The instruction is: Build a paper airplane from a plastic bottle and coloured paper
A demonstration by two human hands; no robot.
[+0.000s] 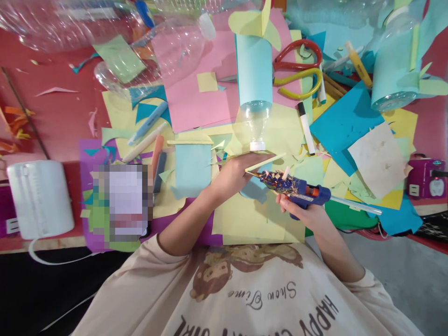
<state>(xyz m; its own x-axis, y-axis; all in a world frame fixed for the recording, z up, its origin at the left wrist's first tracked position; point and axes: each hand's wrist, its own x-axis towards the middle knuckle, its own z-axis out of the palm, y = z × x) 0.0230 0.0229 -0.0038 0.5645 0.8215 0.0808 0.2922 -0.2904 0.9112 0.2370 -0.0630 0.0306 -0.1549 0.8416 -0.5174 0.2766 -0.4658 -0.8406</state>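
Observation:
My right hand [306, 213] is closed around the handle of a dark blue hot glue gun [311, 198], its body crusted with scraps and a clear glue stick [357, 205] jutting from the back. My left hand [233, 175] pinches a narrow pale yellow paper strip [269, 161]; its fingertips are partly hidden. The nozzle points left, close to the strip's near end; whether they touch I cannot tell. Just beyond lies a plastic bottle [257, 116] wrapped in light blue paper, cap towards me, with yellow paper pieces [245, 23] at its far end.
Scissors [297, 84] with red and yellow handles lie partly under the wrapped bottle. A marker [306, 128] is right of it. Another wrapped bottle [395, 65] stands at the far right. Clear bottles [178, 46] lie far left, a blurred phone-like object [126, 200] nearer. Paper sheets [259, 224] cover the table.

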